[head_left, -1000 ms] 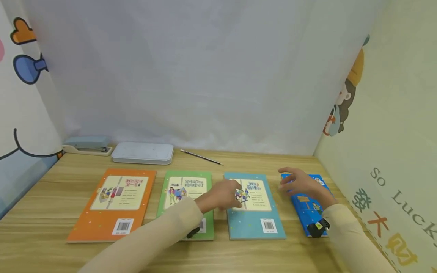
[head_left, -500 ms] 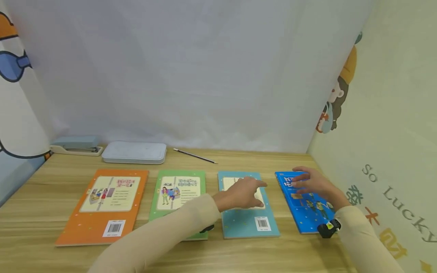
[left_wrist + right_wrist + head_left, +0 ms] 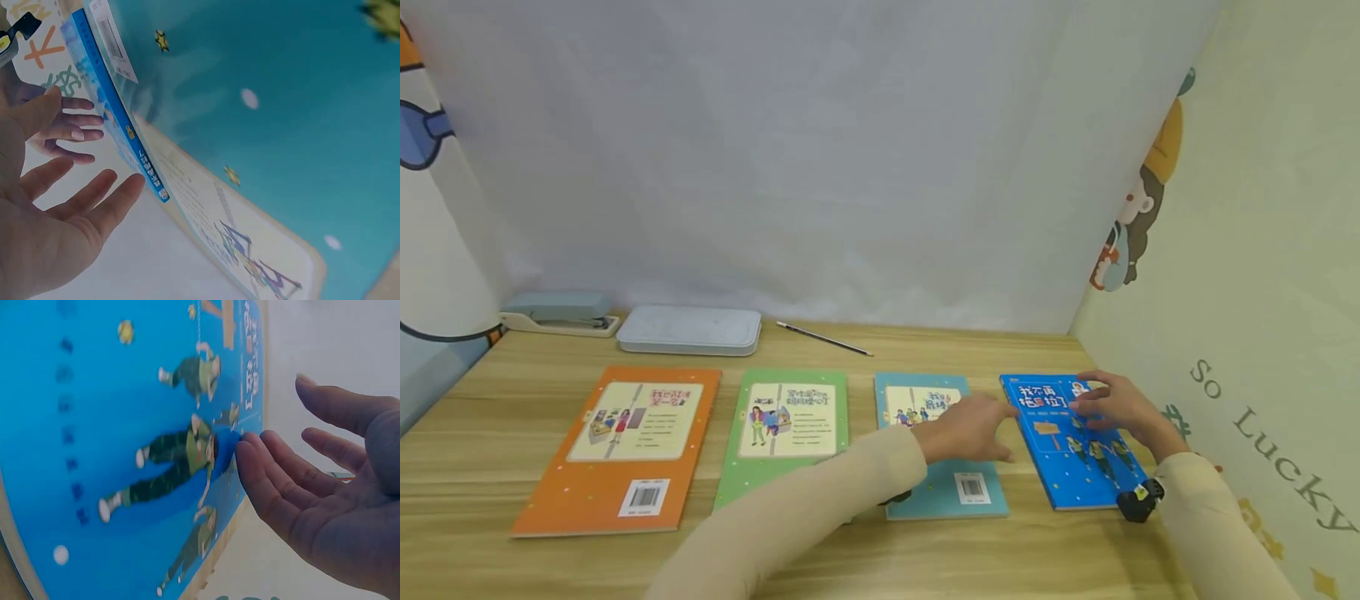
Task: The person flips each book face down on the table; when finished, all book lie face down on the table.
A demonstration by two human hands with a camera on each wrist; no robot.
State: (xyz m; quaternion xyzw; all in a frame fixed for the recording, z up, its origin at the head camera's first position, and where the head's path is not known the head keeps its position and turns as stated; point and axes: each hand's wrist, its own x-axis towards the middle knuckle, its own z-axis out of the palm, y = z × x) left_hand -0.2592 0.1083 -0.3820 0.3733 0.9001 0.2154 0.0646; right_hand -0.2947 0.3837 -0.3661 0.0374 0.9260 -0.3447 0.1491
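Observation:
A bright blue book [image 3: 1063,442] lies at the right of the table, front cover up. My right hand [image 3: 1120,408] hovers at its upper right part, fingers loosely bent and holding nothing; in the right wrist view the fingertips [image 3: 250,453] overlap the cover's edge. My left hand [image 3: 966,427] reaches over a light blue book [image 3: 925,492], covering part of its white panel. Its fingers point toward the left edge of the bright blue book. The left wrist view shows the left hand [image 3: 62,225] with spread, relaxed fingers and a bare palm, near the bright blue book's spine [image 3: 119,106].
A green book [image 3: 790,421] and an orange book [image 3: 617,454] lie to the left, back covers up. Behind them are a stapler [image 3: 559,312], a pale pencil case [image 3: 689,330] and a pencil [image 3: 824,339]. A white curtain [image 3: 797,167] closes the back, a printed wall [image 3: 1262,333] the right.
My left hand has moved right, from between the green and light blue books toward the bright blue one. My right hand has shifted right over the bright blue book, uncovering its title. The view has turned slightly right.

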